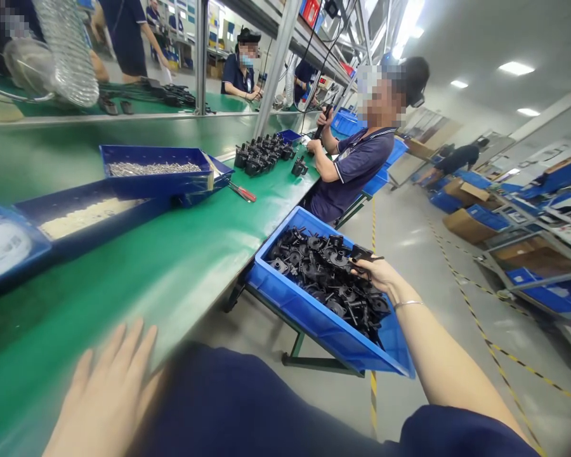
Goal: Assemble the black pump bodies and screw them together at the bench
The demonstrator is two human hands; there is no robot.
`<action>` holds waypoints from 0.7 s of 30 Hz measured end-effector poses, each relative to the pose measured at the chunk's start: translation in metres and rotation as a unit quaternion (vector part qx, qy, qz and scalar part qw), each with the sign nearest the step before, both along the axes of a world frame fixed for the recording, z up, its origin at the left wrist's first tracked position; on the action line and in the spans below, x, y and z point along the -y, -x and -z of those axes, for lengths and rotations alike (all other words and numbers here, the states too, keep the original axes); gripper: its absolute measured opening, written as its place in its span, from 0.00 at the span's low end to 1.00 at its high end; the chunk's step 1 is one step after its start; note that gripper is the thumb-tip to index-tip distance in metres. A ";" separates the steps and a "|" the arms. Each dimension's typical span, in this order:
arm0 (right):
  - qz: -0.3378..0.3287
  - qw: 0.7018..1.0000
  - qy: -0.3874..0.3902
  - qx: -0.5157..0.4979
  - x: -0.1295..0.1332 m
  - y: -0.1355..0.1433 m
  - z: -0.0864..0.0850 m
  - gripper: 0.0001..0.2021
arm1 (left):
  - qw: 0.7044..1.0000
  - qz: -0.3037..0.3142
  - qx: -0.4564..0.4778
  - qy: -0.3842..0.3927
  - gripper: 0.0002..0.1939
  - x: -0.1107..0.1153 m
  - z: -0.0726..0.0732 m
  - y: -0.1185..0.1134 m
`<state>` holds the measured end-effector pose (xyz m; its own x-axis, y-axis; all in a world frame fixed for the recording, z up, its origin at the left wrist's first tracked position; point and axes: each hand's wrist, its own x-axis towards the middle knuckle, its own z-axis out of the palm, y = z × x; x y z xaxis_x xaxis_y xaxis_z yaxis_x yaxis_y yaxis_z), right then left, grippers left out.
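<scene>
My left hand [111, 384] lies flat near the front edge of the green work table [195, 254], fingers stretched out and nothing in it. Out to the right, my right hand [378, 278] reaches over a blue crate [309, 312] heaped with black plastic parts [314, 260]. Its fingers are closed on a black plastic part [364, 255], which sits just above the heap; the fingers partly hide it. Many of the heaped parts show round discs and thin stems, tangled together.
Screws fill a blue tray [152, 181]; below it a longer tray [95, 219] holds pale small pieces. A red-handled screwdriver [242, 192] lies beside them. Black assemblies [261, 154] stand in rows near a co-worker [361, 152] holding a dark tool. A metal post [278, 70] rises behind.
</scene>
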<state>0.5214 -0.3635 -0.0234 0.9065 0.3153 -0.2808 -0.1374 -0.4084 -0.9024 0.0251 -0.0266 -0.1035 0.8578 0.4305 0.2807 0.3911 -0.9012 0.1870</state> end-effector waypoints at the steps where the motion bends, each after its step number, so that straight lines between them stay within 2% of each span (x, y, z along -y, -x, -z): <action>1: 0.001 1.000 -0.004 -0.003 -0.003 0.001 0.000 0.12 | 1.000 -0.002 -0.001 -0.002 0.33 0.000 0.001 0.000; 5: -0.018 1.000 -0.023 0.001 -0.025 0.012 -0.014 0.10 | 1.000 -0.003 -0.018 -0.018 0.33 -0.002 0.006 0.000; 8: -0.077 0.995 -0.055 0.015 -0.067 0.026 -0.031 0.15 | 0.998 -0.016 -0.041 -0.044 0.33 -0.002 0.006 -0.001; 10: -0.147 0.986 -0.080 0.015 -0.110 0.039 -0.039 0.18 | 0.997 -0.024 -0.056 -0.047 0.34 -0.003 -0.001 -0.004; 12: -0.237 0.967 -0.099 0.002 -0.164 0.058 -0.039 0.18 | 0.997 -0.032 -0.063 -0.029 0.39 -0.005 -0.011 -0.008; 17: -0.448 0.887 -0.111 -0.035 -0.306 0.135 -0.013 0.16 | 0.994 -0.092 -0.033 0.042 0.52 -0.021 -0.031 -0.032; 19: -0.503 0.856 -0.113 -0.037 -0.346 0.164 -0.002 0.18 | 0.990 -0.120 -0.011 0.067 0.59 -0.034 -0.033 -0.046; 21: -0.546 0.830 -0.111 -0.034 -0.370 0.180 0.003 0.23 | 0.987 -0.133 0.013 0.088 0.65 -0.050 -0.031 -0.061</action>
<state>0.3410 0.0067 -0.0266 0.0316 0.9890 -0.1443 0.1511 -0.1474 -0.9775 0.0865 0.0233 -0.0725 0.7015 0.6833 0.2026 0.6019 -0.7202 0.3451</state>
